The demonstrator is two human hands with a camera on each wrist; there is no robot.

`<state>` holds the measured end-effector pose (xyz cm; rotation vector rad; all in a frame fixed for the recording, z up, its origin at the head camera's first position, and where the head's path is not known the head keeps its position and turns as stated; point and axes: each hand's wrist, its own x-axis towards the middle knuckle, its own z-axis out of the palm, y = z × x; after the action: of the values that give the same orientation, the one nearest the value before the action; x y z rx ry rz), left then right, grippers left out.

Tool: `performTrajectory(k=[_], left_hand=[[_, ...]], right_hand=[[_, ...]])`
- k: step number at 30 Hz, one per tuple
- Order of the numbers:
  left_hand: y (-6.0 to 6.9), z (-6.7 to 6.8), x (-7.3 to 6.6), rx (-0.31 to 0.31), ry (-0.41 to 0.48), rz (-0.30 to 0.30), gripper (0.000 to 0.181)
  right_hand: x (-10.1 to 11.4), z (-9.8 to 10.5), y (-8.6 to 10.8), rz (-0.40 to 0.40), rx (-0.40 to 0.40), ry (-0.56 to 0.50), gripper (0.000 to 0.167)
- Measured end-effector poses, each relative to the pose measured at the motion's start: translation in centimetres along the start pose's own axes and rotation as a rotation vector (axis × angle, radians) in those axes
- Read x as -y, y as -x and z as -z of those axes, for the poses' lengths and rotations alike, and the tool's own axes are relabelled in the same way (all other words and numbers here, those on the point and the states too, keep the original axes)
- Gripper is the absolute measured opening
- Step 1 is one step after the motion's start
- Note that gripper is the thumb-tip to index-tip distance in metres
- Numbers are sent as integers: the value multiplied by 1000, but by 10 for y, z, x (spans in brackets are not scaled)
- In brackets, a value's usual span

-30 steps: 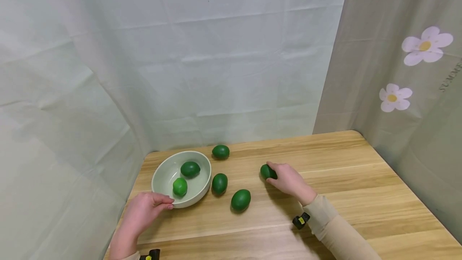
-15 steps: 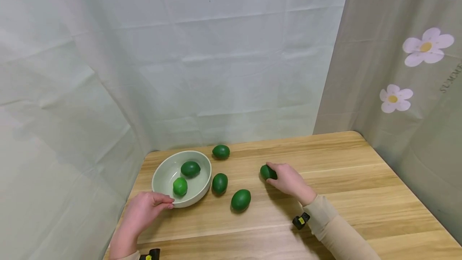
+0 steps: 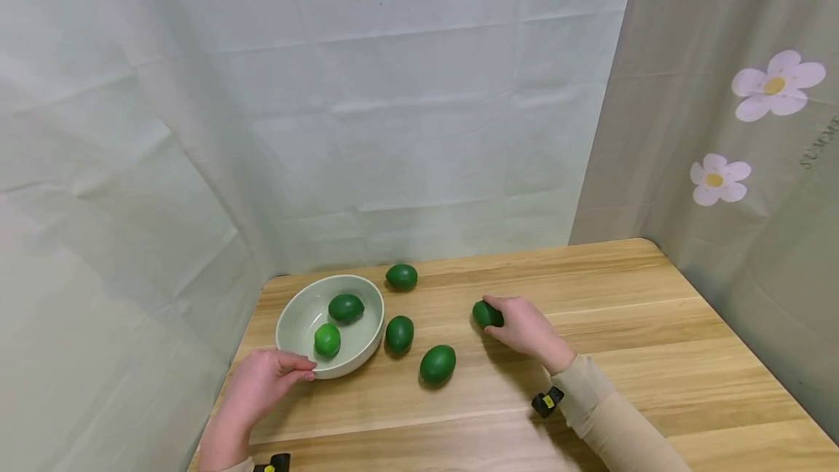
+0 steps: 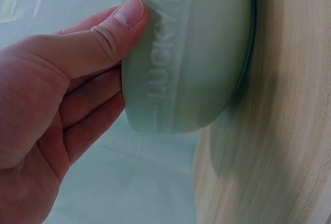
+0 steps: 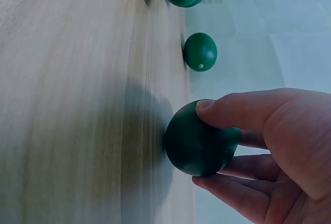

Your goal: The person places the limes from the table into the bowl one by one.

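Observation:
On the left of the table stands a pale green bowl (image 3: 298,326) with raised lettering on its side. My left hand (image 3: 265,381) pinches its near rim, thumb outside, as the left wrist view shows. Inside the bowl lie a dark green avocado (image 3: 345,308) and a bright green lime (image 3: 327,340). Farther right, my right hand (image 3: 524,326) grips another avocado (image 5: 199,144) between thumb and fingers; it is low at the tabletop, and whether it touches the wood I cannot tell.
Right of the bowl, loose avocados lie on the wooden table (image 3: 623,312): one at the back (image 3: 402,277), one by the bowl (image 3: 399,334) and one nearer the front (image 3: 438,365). Pale curtains (image 3: 426,130) hang behind and on the left; a flowered curtain (image 3: 754,253) hangs right.

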<state>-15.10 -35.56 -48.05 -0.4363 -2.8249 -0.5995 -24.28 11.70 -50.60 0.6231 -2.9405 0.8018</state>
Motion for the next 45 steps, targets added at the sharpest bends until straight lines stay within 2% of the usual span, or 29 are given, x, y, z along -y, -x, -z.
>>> performTrajectory(k=[28, 38, 45], left_hand=[[0, 2, -3, 27, 2, 26, 12], [0, 0, -1, 3, -1, 8, 14], [0, 1, -1, 18, -1, 14, 12]], right_hand=[[3, 9, 1, 16, -30, 0, 60], [5, 10, -1, 8, -28, -9, 61], [6, 11, 0, 19, -32, -7, 60]])
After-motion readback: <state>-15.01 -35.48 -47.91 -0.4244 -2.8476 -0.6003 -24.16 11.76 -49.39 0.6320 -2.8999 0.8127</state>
